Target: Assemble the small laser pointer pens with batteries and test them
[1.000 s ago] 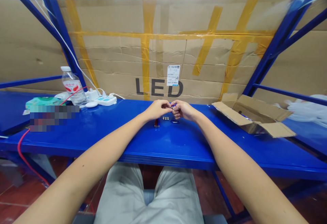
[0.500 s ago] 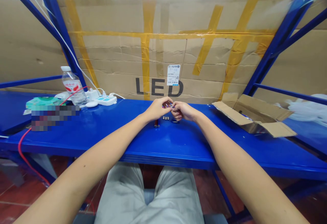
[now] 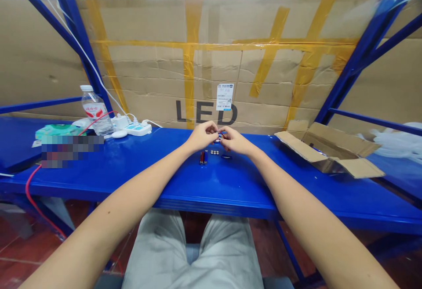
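My left hand (image 3: 201, 135) and my right hand (image 3: 234, 141) meet above the blue bench (image 3: 138, 170), fingers pinched together on one small part with red and blue on it (image 3: 219, 137); what it is I cannot make out. Just below the hands on the bench lie a small red cylinder (image 3: 202, 157), a short row of tiny silver button cells (image 3: 215, 152) and a small dark ring-like piece (image 3: 226, 157).
An open cardboard box (image 3: 329, 148) lies on its side at the right. At the left stand a water bottle (image 3: 94, 111), a white power strip (image 3: 136, 128) with red and white cables, and a teal packet (image 3: 56, 131). A taped cardboard sheet marked LED (image 3: 211, 60) backs the bench.
Both hands stay pinched together but have shifted slightly up and away from me, fingers working on the small part. The pieces on the bench have not moved.
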A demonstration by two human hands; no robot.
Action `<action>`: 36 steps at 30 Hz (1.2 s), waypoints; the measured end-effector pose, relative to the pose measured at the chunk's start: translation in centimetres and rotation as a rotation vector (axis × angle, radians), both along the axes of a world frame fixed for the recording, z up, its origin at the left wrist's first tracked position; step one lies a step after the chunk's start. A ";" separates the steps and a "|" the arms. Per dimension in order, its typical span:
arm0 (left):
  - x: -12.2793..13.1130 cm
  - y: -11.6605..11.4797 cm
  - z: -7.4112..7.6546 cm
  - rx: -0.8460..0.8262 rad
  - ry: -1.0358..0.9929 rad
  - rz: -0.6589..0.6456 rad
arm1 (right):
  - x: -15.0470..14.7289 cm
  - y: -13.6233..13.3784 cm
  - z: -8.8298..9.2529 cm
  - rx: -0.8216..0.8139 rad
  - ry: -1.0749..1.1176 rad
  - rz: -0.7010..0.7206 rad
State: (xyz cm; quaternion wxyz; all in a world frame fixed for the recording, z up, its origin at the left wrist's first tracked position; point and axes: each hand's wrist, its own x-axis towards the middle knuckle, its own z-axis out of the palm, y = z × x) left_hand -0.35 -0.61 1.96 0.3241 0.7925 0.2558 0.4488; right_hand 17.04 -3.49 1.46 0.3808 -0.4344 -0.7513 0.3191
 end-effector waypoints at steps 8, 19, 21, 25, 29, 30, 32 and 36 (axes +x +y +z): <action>-0.4 0.5 0.5 -0.050 -0.096 0.008 | -0.9 -0.5 0.3 0.251 -0.195 -0.056; -0.4 0.9 0.1 -0.068 -0.064 -0.032 | -0.5 0.3 0.1 0.254 -0.194 -0.130; -0.4 0.8 0.2 -0.068 -0.061 -0.026 | -0.5 0.4 0.0 0.270 -0.197 -0.137; -0.4 0.6 0.2 -0.054 -0.046 -0.042 | -0.5 0.5 -0.2 0.297 -0.230 -0.160; -0.4 0.6 0.0 -0.082 -0.025 -0.075 | -0.4 0.6 -0.4 0.313 -0.279 -0.180; -0.4 0.6 0.0 -0.093 -0.022 -0.077 | -0.5 0.5 -0.4 0.314 -0.287 -0.183; -0.4 0.5 0.0 -0.110 -0.022 -0.079 | -0.5 0.4 -0.4 0.315 -0.301 -0.191; -0.3 0.2 0.0 -0.141 -0.031 -0.100 | -0.8 -0.2 -0.3 0.320 -0.338 -0.185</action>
